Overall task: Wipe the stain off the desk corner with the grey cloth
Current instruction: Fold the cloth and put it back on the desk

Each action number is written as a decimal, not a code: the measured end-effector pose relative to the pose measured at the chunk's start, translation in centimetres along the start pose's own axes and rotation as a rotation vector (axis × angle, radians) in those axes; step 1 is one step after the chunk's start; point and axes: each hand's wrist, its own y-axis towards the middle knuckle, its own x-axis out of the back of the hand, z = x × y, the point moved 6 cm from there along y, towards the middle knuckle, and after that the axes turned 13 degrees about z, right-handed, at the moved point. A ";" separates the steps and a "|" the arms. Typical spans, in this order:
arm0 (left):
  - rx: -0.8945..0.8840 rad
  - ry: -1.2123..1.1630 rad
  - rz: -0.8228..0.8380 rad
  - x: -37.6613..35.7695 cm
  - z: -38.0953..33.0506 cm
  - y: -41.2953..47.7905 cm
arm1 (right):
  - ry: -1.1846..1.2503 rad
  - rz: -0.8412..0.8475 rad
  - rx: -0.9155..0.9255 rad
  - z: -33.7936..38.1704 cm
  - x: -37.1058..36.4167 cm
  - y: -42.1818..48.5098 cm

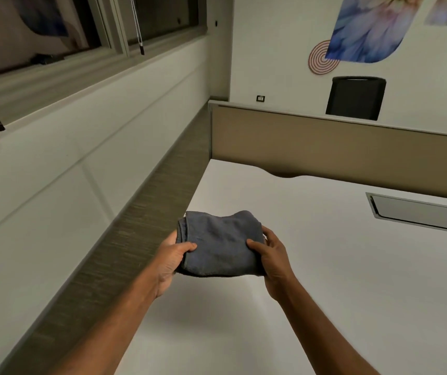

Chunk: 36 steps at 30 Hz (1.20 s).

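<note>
Head view looks down on a white desk [325, 280], which fills most of the lower right and serves as the landmark for everything else. Along the desk's left edge runs a grey-brown textured ledge [125, 234], and beyond that a pale wall rises to a dark window [41, 31]. At the desk's far edge stands a tan partition panel [338, 147], with a black chair back [354, 98] showing above it. Set into the desk top near its right side is a long grey-rimmed slot [419, 212]. Over the desk's left portion, close to the ledge, the grey cloth [219, 244] is folded into a thick pad and held between both hands. The left hand [173, 258] grips its left end, thumb on top and fingers curled underneath. The right hand [268, 258] clasps the right end likewise, thumb pressed on the upper face. No stain can be made out on the desk surface.
</note>
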 end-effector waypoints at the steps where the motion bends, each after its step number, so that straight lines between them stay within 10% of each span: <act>1: -0.003 0.009 -0.002 -0.4 -0.4 0.8 | 0.005 -0.004 0.004 0.3 0.5 0.8; 36: -0.034 0.179 0.002 1.4 -3.6 37.7 | -0.268 -0.318 0.031 -0.4 7.1 31.2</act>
